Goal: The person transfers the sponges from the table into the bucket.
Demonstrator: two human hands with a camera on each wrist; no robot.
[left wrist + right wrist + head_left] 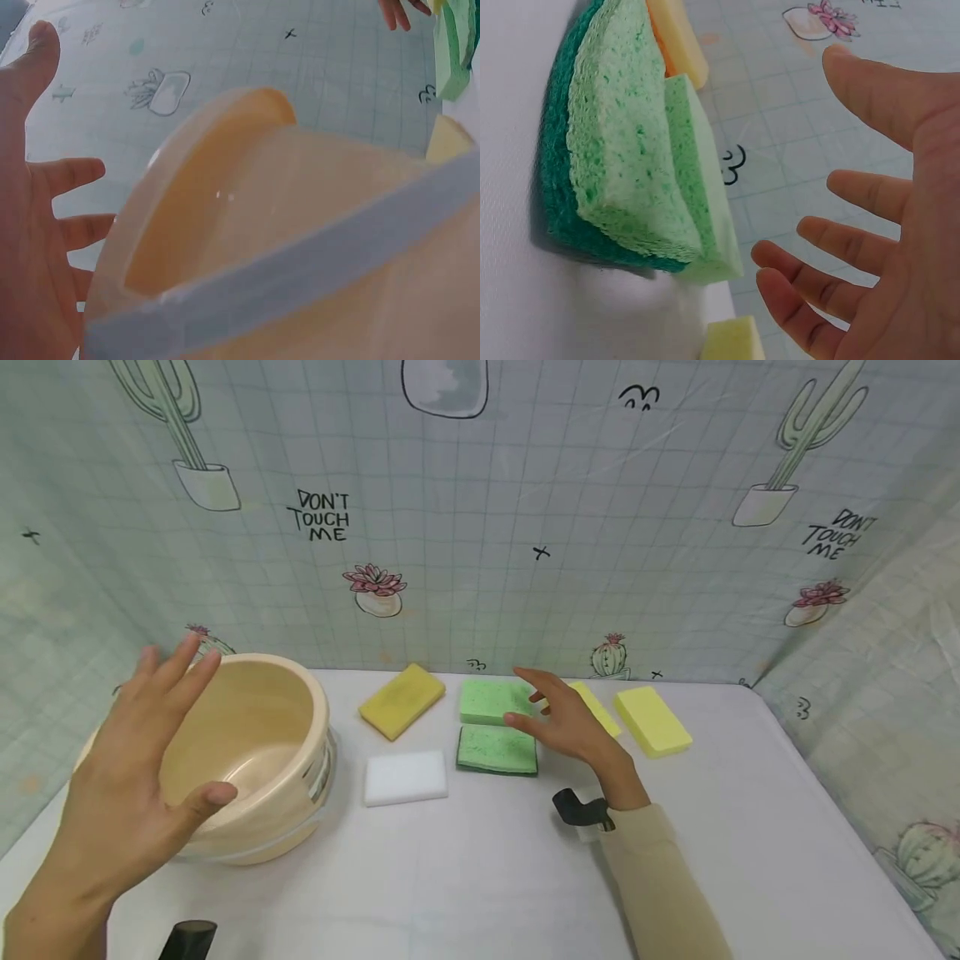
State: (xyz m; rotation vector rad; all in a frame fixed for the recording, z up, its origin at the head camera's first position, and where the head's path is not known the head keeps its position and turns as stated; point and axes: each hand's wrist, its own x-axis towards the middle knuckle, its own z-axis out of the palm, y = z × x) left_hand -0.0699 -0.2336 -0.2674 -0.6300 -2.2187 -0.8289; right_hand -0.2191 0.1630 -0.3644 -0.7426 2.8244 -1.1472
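My left hand (131, 777) is held with fingers spread over the left side of a cream bucket (307, 814), holding nothing. In the left wrist view the bucket's grey handle (300, 270) crosses its wall. Farther right, my right hand (566, 718) hovers by two green sponges, its fingers parted and nothing in its grasp. The nearer green sponge (497, 750) has a dark green scouring layer (562, 165) beneath. Behind it lies a plain green sponge (491, 700). A yellow sponge (596, 706) lies partly hidden behind my right hand.
Between bucket and green sponges lie a darker yellow sponge (402, 702) and a white sponge (406, 778). Another yellow sponge (652, 721) lies at the right. The white table (480, 877) ends at a printed curtain (465, 527) behind.
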